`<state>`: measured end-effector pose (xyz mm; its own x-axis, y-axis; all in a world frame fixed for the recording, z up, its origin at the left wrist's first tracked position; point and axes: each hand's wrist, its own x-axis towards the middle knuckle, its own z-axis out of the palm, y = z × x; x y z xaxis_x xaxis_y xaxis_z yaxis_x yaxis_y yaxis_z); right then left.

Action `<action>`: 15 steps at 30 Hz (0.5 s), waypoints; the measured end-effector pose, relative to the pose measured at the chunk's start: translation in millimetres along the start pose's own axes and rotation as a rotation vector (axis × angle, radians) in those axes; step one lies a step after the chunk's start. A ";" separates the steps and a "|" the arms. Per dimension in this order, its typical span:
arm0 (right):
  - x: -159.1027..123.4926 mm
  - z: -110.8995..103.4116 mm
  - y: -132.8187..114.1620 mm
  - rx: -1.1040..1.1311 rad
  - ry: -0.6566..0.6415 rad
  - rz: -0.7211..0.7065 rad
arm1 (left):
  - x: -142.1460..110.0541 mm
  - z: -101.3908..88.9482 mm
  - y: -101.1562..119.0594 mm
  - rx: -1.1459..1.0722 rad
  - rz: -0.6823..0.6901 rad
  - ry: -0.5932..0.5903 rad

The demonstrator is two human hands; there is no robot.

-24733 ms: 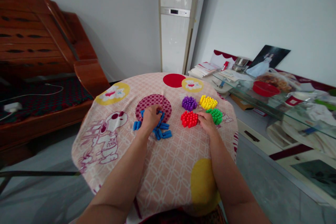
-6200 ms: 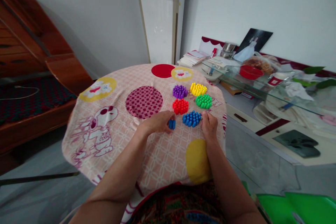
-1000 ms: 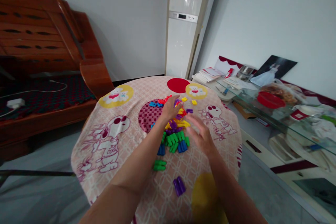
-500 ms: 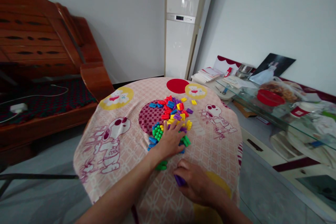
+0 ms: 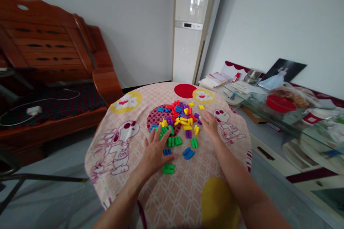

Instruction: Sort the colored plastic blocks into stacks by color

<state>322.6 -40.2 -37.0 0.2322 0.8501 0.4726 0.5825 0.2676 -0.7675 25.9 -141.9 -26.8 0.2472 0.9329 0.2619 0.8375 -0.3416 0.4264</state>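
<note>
Your left hand (image 5: 156, 149) is spread wide, its fingertips over the green plastic pieces (image 5: 175, 141); contact is unclear. The purple pieces (image 5: 198, 118) lie just left of your right hand (image 5: 209, 123), its fingers extended. A blue pair (image 5: 188, 153) lies between both hands.

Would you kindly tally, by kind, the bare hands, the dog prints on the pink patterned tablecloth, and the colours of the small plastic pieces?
Left hand and right hand: 2
White-and-maroon dog prints: 2
Colours: 5 (red pieces, yellow pieces, green pieces, blue pieces, purple pieces)
Total: 9
The pieces overlap too closely to count singly.
</note>
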 end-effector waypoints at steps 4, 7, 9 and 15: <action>58.2 18.0 13.7 -0.124 0.036 0.148 | -38.1 20.7 6.0 -0.005 -0.015 0.014; 79.5 38.0 13.8 -0.165 -0.113 0.268 | -30.3 30.4 -1.3 -0.039 0.000 0.076; 78.9 55.8 8.4 -0.108 -0.260 0.235 | -12.2 33.5 -10.1 -0.053 0.004 0.100; 39.1 100.7 -21.8 0.173 -0.340 0.094 | 66.4 29.4 -41.6 -0.133 -0.032 0.157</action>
<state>240.6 33.0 -45.4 -0.0099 0.9686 0.2486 0.4240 0.2292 -0.8762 21.8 -62.4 -52.6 0.1335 0.9179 0.3737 0.7693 -0.3336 0.5448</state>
